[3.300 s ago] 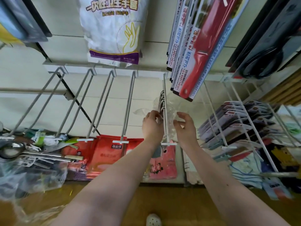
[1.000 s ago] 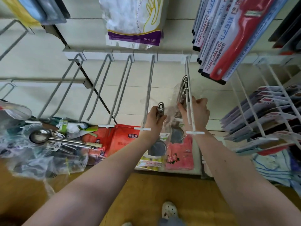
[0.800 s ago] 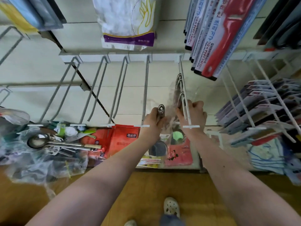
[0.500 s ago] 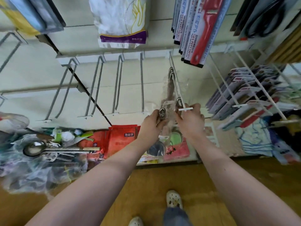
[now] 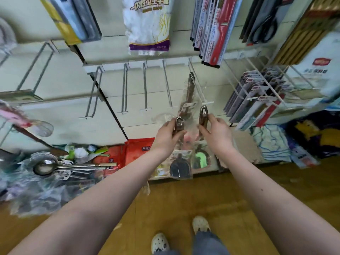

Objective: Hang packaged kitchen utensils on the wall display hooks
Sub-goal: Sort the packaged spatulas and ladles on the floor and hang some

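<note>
Wall hook's tip lies just beyond left hand and right hand, fingers clamping one packaged utensil each.

The clear-wrapped utensils have brown handles with silvery ends. The white plastic glove bag bears a purple band and a yellow hand outline. The wire display hooks are grey, the wall panels cream, the foil packets red, the wooden floor honey-brown, the perforated clogs white with dark dots.
</note>
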`<state>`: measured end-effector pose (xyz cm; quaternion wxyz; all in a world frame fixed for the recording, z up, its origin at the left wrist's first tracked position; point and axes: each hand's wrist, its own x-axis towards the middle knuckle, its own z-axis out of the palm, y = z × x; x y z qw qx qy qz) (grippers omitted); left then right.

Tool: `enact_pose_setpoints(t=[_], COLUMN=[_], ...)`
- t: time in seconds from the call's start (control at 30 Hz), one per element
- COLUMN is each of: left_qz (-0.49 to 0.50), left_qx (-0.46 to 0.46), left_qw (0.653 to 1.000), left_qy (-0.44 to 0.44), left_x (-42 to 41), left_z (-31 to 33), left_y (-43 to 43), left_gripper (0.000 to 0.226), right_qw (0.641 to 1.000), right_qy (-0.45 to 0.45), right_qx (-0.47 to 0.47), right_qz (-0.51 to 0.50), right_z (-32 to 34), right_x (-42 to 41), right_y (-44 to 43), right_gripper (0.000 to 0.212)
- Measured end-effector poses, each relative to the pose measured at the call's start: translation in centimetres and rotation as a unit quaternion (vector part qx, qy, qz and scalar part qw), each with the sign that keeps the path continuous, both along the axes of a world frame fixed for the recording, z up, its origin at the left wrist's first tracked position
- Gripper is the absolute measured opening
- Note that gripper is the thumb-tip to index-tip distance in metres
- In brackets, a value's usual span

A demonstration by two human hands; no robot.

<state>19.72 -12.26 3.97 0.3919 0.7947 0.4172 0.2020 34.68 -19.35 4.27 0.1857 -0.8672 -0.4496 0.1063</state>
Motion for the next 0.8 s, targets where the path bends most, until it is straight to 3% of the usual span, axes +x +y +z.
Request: enact_pose_setpoints(t=[0.07, 0.17, 0.3, 0.4, 0.47, 0.67, 0.8], left_qz=[0.031, 0.068, 0.105, 0.162, 0.208, 0.348, 0.394], left_qx=[-0.015, 0.023, 0.022, 0.025, 0.038, 0.081, 0.112], left_qw=[0.999, 0.997, 0.993, 0.985, 0.974, 0.919, 0.895], left_qy=[-0.009, 0.025, -0.04, -0.062, -0.084, -0.167, -0.175], left_x=[-0.5, -0.9, -1.0, -0.9, -1.0, -2.5, -5.4], left_z=[1.3, 2.9, 5.2, 6.2, 6.6, 8.6, 10.2], left_y=[-0.2, -0.6, -2.3, -4.0, -5.0, -7.9, -10.1], left_gripper=[0.033, 0.031, 0.02, 0.038, 0.041, 0.016, 0.01], right_qw=[0.999, 0.997, 0.99, 0.98, 0.972, 0.931, 0.902], right_qy=[-0.019, 0.045, 0.05, 0.056, 0.071, 0.121, 0.145], right_qx=[0.012, 0.026, 0.037, 0.067, 0.08, 0.146, 0.161], right_qz=[0.029, 0.056, 0.125, 0.181, 0.211, 0.311, 0.374], right_z=[1.1, 2.5, 5.1, 6.7, 7.6, 9.8, 11.4], right_x=[-0.4, -0.7, -0.7, -0.5, -0.4, -2.2, -5.5], right_y=[-0.2, -0.1, 0.2, 0.4, 0.5, 0.4, 0.1], right_gripper=[0.039, 0.051, 0.054, 0.05, 0.046, 0.03, 0.04])
